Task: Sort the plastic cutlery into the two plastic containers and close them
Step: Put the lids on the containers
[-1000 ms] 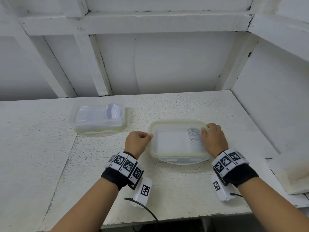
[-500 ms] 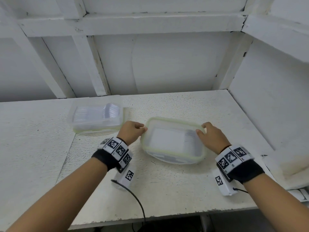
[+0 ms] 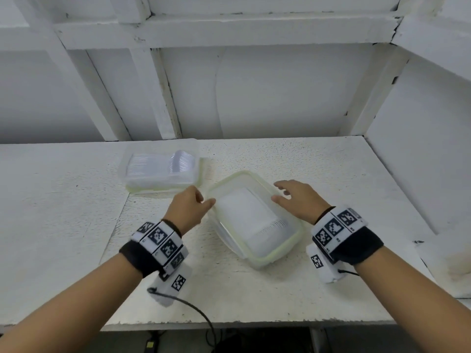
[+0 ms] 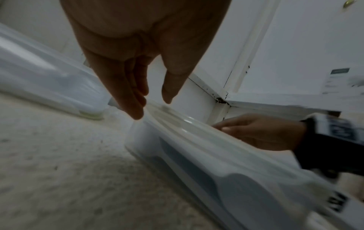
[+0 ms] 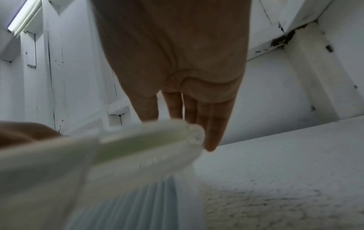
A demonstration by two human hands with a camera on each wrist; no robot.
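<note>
The near plastic container [image 3: 277, 251] has a green-rimmed lid on it and lies diagonally on the table. White cutlery [image 3: 271, 226] shows through the lid. My left hand [image 3: 207, 203] touches its far left corner with straight fingers; in the left wrist view my left hand [image 4: 153, 107] has its tips at that corner of the container [image 4: 197, 140]. My right hand [image 3: 281, 196] lies spread on the far right rim. Seen from the right wrist, my right hand [image 5: 175, 115] reaches past the container's rim [image 5: 138, 140]. A second lidded container [image 3: 163, 174] with clear cutlery stands at the back left.
The white table [image 3: 331, 174] ends at a back wall and a side wall [image 3: 420, 149] on the right. Its front edge runs below my wrists. A black cable [image 3: 196, 310] hangs off the front from my left wrist.
The near container has been turned clockwise from lying crosswise to lying diagonally. My left hand uncurled from a fist; my right hand moved onto the far rim with fingers spread.
</note>
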